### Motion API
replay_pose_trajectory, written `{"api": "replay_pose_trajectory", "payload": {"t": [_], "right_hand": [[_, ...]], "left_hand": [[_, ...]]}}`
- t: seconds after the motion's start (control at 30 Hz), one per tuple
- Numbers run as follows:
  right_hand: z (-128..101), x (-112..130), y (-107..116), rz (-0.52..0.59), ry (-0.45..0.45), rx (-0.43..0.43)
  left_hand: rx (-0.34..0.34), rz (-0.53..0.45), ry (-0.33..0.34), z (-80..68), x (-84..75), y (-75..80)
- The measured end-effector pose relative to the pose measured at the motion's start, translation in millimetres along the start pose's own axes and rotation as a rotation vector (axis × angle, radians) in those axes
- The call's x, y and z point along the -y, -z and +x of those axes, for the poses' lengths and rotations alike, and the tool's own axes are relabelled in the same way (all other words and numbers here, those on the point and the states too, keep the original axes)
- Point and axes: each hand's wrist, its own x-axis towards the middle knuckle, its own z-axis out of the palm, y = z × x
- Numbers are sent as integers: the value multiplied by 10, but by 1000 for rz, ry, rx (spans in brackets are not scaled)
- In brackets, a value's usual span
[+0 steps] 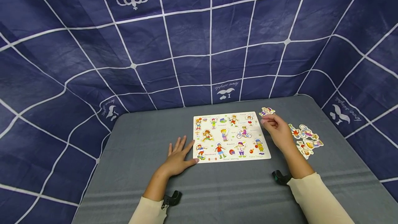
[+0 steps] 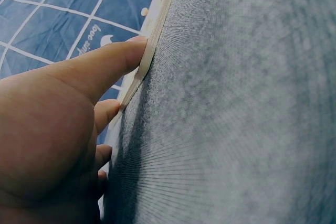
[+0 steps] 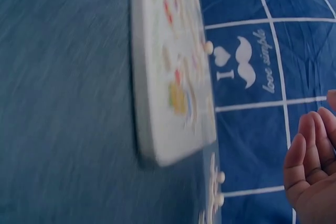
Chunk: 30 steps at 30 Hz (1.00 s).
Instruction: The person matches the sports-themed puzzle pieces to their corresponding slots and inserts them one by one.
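Cream long sleeves cover both forearms, and a small black camera mount sits strapped under each wrist, hands bare.

"love simple" with "I" and a moustache on the blue cloth; "Tennis" on the puzzle board.

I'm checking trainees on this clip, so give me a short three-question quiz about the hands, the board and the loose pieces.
1. True or false: the left hand lies flat on the table with its thumb against the board.
2. Where is the pile of loose pieces?
A. left of the board
B. right of the board
C. on the board
3. Fill in: one single piece lies off the board's far ____ corner, just beyond the right hand.

Key: 1 true; 2 B; 3 right.
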Motion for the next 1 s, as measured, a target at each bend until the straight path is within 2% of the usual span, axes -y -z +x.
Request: {"api": "replay_pose_trajectory", "payload": {"t": [0.23, 0.47, 0.7, 1.0], "right_hand": [[-85, -101, 207, -118, -23, -13], [-140, -160, 389, -219, -30, 55], [-127, -283, 539, -344, -12, 76], [-118, -432, 661, -437, -84, 142]], "left_hand": [[8, -2, 4, -5, -11, 1], [10, 6, 6, -8, -3, -5], [-4, -1, 1, -22, -2, 11], [-1, -11, -8, -25, -20, 11]]}}
